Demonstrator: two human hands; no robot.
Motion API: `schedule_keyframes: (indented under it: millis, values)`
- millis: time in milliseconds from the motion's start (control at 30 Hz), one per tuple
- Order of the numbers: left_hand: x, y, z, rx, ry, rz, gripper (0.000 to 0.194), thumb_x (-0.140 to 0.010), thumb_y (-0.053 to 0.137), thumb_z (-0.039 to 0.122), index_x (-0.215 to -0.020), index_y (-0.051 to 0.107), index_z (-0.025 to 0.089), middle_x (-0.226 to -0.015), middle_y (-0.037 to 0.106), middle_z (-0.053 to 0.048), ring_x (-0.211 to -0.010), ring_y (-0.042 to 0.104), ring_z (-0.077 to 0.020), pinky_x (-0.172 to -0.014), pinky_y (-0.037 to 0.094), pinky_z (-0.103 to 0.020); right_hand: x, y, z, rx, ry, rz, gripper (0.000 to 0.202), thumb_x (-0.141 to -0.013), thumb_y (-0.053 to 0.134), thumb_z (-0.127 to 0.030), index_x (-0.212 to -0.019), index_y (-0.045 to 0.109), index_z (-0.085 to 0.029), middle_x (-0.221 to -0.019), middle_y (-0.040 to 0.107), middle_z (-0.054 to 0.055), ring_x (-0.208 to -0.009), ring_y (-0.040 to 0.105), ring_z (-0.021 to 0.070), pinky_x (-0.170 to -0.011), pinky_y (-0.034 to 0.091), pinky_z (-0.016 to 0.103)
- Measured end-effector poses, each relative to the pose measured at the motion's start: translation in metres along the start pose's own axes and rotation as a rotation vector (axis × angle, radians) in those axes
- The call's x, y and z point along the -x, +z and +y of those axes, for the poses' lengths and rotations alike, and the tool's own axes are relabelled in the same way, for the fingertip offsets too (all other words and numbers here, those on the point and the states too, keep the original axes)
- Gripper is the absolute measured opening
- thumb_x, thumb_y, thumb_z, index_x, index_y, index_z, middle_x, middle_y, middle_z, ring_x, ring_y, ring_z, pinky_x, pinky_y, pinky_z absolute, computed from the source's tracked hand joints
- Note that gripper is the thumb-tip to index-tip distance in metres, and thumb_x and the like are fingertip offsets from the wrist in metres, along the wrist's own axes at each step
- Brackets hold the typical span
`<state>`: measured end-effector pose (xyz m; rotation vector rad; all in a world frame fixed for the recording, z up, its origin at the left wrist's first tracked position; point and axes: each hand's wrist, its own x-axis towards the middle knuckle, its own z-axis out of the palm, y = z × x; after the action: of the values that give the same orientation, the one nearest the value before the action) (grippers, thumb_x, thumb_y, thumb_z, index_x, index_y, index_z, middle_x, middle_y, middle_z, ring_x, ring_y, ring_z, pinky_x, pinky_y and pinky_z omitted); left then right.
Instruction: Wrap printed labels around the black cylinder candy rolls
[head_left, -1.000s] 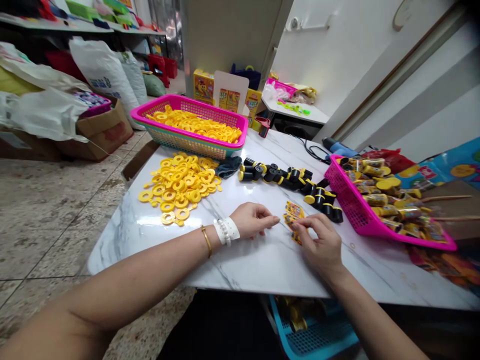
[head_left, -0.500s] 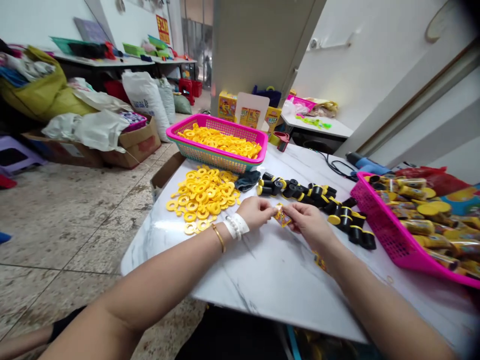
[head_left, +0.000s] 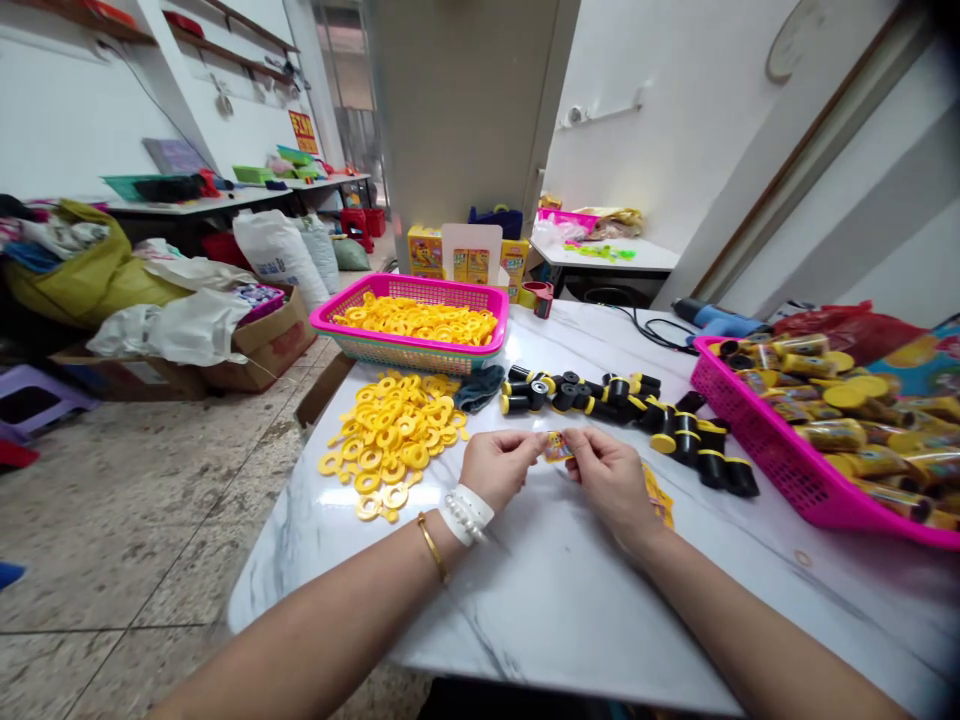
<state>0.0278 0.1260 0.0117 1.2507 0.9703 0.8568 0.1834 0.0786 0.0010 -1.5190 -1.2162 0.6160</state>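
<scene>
Printed label: small, yellow and multicoloured, this label [head_left: 557, 447] sits just above the counter [head_left: 555, 620], between the fingertips of both hands; it is the centre of the clock below, with 12 o'clock pointing away from the person.
Left hand: this hand [head_left: 493, 472] pinches the label's left edge between thumb and forefinger, other fingers curled; a pearl bracelet [head_left: 466, 514] and a gold bangle [head_left: 432, 548] circle its wrist and forearm.
Right hand: this hand [head_left: 611, 487] grips the label's right side between thumb and fingers.
Spare labels: at 4 o'clock, similar printed pieces [head_left: 660, 497] lie on the counter, partly hidden by the right hand.
Yellow rings: a loose heap of tabbed rings [head_left: 394, 435] spreads at 9 o'clock.
Ring basket: at 10 o'clock, a pink basket [head_left: 409, 347] full of such rings is nested in a teal one.
Dark cloth: crumpled cloth [head_left: 480, 388] lies between rings and cylinders.
Black cylinders: yellow-capped cylinders [head_left: 616, 392] lie jumbled in an arc from 11 round to 3 o'clock.
Wrapped cylinders: at 3 o'clock, a second pink basket [head_left: 795, 480] holds printed, yellow-capped cylinders [head_left: 832, 435].
Heat gun: a blue one [head_left: 721, 319] lies at 2 o'clock.
</scene>
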Motion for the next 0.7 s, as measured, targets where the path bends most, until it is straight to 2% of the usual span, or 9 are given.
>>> schedule_keyframes:
  millis: [100, 233, 333, 400, 433, 467, 533, 633, 700]
  values:
    - [-0.003, -0.002, -0.002, 0.057, -0.058, 0.006, 0.043, -0.069, 0.076, 0.053, -0.081, 0.075, 0.011, -0.048, 0.047, 0.005, -0.040, 0.033, -0.0053, -0.040, 0.022, -0.021, 0.006, 0.004, 0.000, 0.091, -0.151, -0.049, 0.035, -0.092, 0.057, -0.049, -0.081, 0.069, -0.018, -0.062, 0.059, 0.000, -0.059, 0.055, 0.0147, -0.058, 0.042, 0.026]
    - [-0.013, -0.008, -0.006, 0.084, -0.062, 0.068, 0.038, -0.061, 0.083, 0.046, -0.069, 0.069, 0.012, -0.050, 0.051, 0.004, -0.040, 0.035, -0.0047, -0.039, 0.022, -0.021, 0.007, 0.009, 0.005, 0.204, -0.259, -0.084, 0.031, -0.093, 0.058, -0.044, -0.078, 0.070, -0.019, -0.066, 0.063, 0.001, -0.061, 0.056, 0.0154, -0.059, 0.043, 0.027]
    - [-0.025, -0.020, -0.005, 0.149, -0.038, 0.120, 0.036, -0.063, 0.082, 0.043, -0.065, 0.063, 0.014, -0.046, 0.050, 0.004, -0.037, 0.036, -0.0049, -0.038, 0.021, -0.020, -0.008, 0.012, 0.002, 0.274, -0.310, -0.090, 0.038, -0.096, 0.053, -0.043, -0.071, 0.067, -0.019, -0.061, 0.061, 0.000, -0.057, 0.055, 0.0151, -0.056, 0.042, 0.027]
    - [-0.034, -0.031, 0.000, 0.258, -0.033, 0.188, 0.036, -0.064, 0.082, 0.042, -0.066, 0.060, 0.014, -0.047, 0.051, 0.004, -0.035, 0.035, -0.0043, -0.036, 0.020, -0.020, -0.027, 0.016, -0.005, 0.378, -0.446, -0.053, 0.032, -0.097, 0.052, -0.037, -0.078, 0.069, -0.019, -0.069, 0.065, 0.003, -0.065, 0.059, 0.0171, -0.063, 0.046, 0.028]
    - [-0.037, -0.037, 0.003, 0.310, -0.033, 0.216, 0.035, -0.065, 0.083, 0.041, -0.068, 0.060, 0.014, -0.050, 0.054, 0.004, -0.035, 0.036, -0.0036, -0.036, 0.019, -0.019, -0.037, 0.019, -0.010, 0.477, -0.545, -0.049, 0.024, -0.096, 0.053, -0.032, -0.086, 0.071, -0.019, -0.080, 0.069, 0.005, -0.074, 0.061, 0.0191, -0.070, 0.047, 0.030]
    - [-0.040, -0.043, 0.007, 0.353, -0.040, 0.226, 0.034, -0.066, 0.083, 0.040, -0.071, 0.061, 0.014, -0.054, 0.057, 0.002, -0.035, 0.036, -0.0028, -0.036, 0.018, -0.018, -0.048, 0.023, -0.015, 0.609, -0.650, -0.075, 0.019, -0.094, 0.054, -0.026, -0.096, 0.072, -0.019, -0.092, 0.070, 0.007, -0.085, 0.061, 0.0216, -0.077, 0.047, 0.032]
    - [-0.043, -0.054, 0.015, 0.410, -0.077, 0.189, 0.031, -0.067, 0.083, 0.035, -0.078, 0.065, 0.012, -0.063, 0.063, -0.001, -0.037, 0.038, -0.0012, -0.036, 0.017, -0.016, -0.067, 0.034, -0.023, 0.896, -0.808, -0.215, 0.023, -0.091, 0.055, -0.017, -0.109, 0.070, -0.019, -0.106, 0.070, 0.010, -0.097, 0.058, 0.0258, -0.087, 0.045, 0.037]
    - [-0.044, -0.065, 0.026, 0.490, -0.144, 0.122, 0.021, -0.072, 0.080, 0.025, -0.080, 0.068, 0.009, -0.068, 0.065, -0.002, -0.039, 0.039, 0.0009, -0.035, 0.018, -0.012, -0.080, 0.051, -0.028, 1.095, -0.879, -0.422, 0.019, -0.091, 0.054, -0.015, -0.100, 0.071, -0.018, -0.095, 0.070, 0.011, -0.092, 0.056, 0.0268, -0.085, 0.044, 0.039]
    - [-0.043, -0.069, 0.030, 0.547, -0.184, 0.112, 0.014, -0.076, 0.076, 0.021, -0.077, 0.068, 0.009, -0.065, 0.063, -0.001, -0.039, 0.038, 0.0016, -0.034, 0.018, -0.011, -0.078, 0.057, -0.028, 1.092, -0.879, -0.454, 0.018, -0.092, 0.053, -0.016, -0.093, 0.071, -0.017, -0.089, 0.068, 0.012, -0.090, 0.057, 0.0268, -0.083, 0.045, 0.039]
